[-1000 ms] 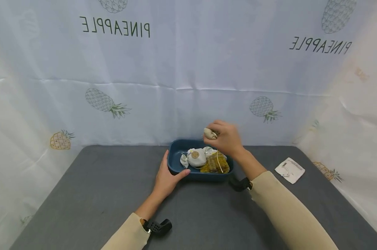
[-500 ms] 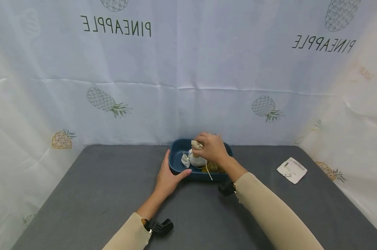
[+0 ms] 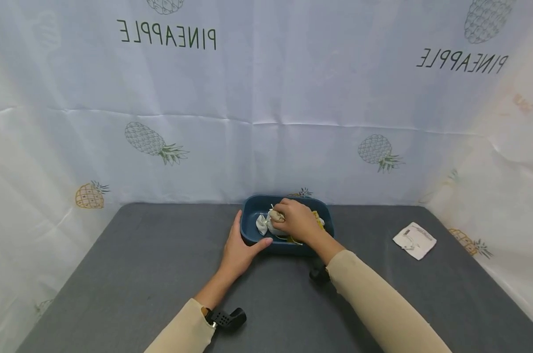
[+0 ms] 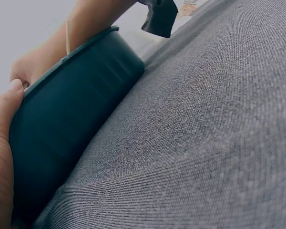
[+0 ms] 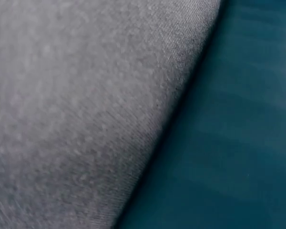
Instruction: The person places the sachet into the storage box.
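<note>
A dark blue tray (image 3: 251, 238) sits at the back middle of the grey table and holds small white cloth pouches (image 3: 263, 224) and a yellow one (image 3: 317, 219). My right hand (image 3: 295, 221) is down inside the tray, fingers curled round a small beige pouch (image 3: 275, 214) tied with string. My left hand (image 3: 240, 247) rests against the tray's near left corner, thumb along the front wall. In the left wrist view the thumb (image 4: 2, 112) presses the tray wall (image 4: 71, 124). The right wrist view shows only the tray's outer wall (image 5: 229, 143) and the table.
A small white packet (image 3: 414, 240) lies on the grey table (image 3: 138, 274) at the right. A pineapple-print cloth backdrop (image 3: 266, 98) closes off the back and both sides. Black wrist camera mounts show near both sleeves.
My right hand, holding the beige pouch, has come down from above the tray's far edge into the tray, onto the other pouches. The left hand has stayed at the tray corner.
</note>
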`<control>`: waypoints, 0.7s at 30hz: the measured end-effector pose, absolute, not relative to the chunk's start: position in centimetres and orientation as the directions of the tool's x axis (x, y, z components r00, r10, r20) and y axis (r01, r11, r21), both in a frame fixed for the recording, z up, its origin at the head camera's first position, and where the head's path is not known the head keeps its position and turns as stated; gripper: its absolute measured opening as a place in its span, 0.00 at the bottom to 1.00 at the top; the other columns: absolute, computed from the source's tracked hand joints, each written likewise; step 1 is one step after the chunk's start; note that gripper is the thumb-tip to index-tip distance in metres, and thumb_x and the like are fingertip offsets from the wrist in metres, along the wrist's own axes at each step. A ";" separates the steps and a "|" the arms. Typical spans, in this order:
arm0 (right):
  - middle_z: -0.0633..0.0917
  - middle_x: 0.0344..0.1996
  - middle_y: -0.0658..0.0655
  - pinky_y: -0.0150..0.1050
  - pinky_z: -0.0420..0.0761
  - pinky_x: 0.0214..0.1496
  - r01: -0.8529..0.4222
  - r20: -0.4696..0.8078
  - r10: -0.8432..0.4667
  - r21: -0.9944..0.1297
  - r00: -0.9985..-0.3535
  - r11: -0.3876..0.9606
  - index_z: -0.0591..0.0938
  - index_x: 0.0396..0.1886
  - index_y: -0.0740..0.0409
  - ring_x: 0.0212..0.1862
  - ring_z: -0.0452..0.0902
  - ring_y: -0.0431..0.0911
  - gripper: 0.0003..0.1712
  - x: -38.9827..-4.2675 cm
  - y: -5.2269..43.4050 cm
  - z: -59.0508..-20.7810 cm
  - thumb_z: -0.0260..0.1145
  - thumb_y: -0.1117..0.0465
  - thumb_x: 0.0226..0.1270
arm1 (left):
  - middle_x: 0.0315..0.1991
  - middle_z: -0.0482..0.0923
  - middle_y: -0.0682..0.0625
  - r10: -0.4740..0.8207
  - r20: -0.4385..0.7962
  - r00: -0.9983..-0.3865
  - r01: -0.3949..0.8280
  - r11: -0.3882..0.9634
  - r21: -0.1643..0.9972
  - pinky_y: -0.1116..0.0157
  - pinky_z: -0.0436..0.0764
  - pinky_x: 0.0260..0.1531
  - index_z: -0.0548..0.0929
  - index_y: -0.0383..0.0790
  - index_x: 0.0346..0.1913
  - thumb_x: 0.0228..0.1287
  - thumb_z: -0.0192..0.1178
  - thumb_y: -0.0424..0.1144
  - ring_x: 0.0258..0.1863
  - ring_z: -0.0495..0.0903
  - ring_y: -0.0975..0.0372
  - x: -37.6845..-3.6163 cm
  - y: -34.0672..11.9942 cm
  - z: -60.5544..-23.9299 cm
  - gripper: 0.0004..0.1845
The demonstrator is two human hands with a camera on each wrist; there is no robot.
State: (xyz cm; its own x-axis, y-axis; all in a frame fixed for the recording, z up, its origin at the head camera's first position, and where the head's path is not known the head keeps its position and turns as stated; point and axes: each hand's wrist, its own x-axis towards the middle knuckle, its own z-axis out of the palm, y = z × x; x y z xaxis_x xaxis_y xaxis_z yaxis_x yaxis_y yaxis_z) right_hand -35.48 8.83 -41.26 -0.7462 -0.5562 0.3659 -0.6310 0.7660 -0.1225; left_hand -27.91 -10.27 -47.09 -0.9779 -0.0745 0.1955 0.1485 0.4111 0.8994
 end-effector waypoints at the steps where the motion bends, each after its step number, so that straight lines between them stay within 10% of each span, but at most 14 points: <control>1: 0.85 0.40 0.52 0.40 0.80 0.36 -0.632 0.365 -0.558 -0.119 -0.745 0.766 0.88 0.46 0.51 0.35 0.77 0.43 0.12 -35.5 8.8 -41.3 0.72 0.53 0.66 | 0.82 0.50 0.44 -0.074 0.197 -0.978 0.150 0.411 0.899 0.35 0.65 0.68 0.47 0.51 0.83 0.55 0.73 0.62 0.78 0.58 0.43 -27.9 -10.3 -47.1 0.60; 6: 0.85 0.43 0.53 0.41 0.83 0.38 -0.619 0.325 -0.556 -0.131 -0.765 0.774 0.87 0.49 0.51 0.37 0.80 0.45 0.18 -35.4 9.0 -41.0 0.73 0.47 0.65 | 0.82 0.50 0.43 -0.068 0.200 -0.977 0.154 0.416 0.896 0.35 0.65 0.68 0.47 0.50 0.83 0.55 0.72 0.62 0.78 0.58 0.43 -28.0 -10.1 -47.1 0.60; 12: 0.78 0.67 0.58 0.59 0.79 0.64 -0.597 0.243 -0.551 -0.207 -0.799 0.775 0.75 0.71 0.47 0.66 0.76 0.56 0.42 -34.4 10.2 -39.4 0.68 0.32 0.63 | 0.82 0.51 0.42 -0.069 0.197 -0.978 0.152 0.411 0.899 0.34 0.65 0.68 0.46 0.51 0.83 0.55 0.73 0.61 0.77 0.60 0.42 -27.9 -10.0 -47.4 0.60; 21: 0.69 0.74 0.61 0.67 0.74 0.63 -0.488 0.283 -0.406 -0.347 -0.869 0.801 0.67 0.77 0.47 0.70 0.71 0.63 0.42 -32.7 17.7 -37.5 0.63 0.35 0.69 | 0.82 0.49 0.43 -0.073 0.194 -0.978 0.149 0.401 0.904 0.35 0.64 0.69 0.46 0.51 0.83 0.55 0.73 0.61 0.79 0.57 0.43 -27.9 -10.2 -47.2 0.60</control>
State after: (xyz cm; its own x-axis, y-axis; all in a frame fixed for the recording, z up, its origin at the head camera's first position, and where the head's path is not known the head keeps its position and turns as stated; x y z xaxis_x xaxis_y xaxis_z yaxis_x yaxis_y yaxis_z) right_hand -32.72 17.70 -37.45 -0.8687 -0.4063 0.2833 -0.4878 0.8011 -0.3468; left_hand -27.87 -10.21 -47.19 -0.9783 -0.0731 0.1938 0.1490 0.4011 0.9038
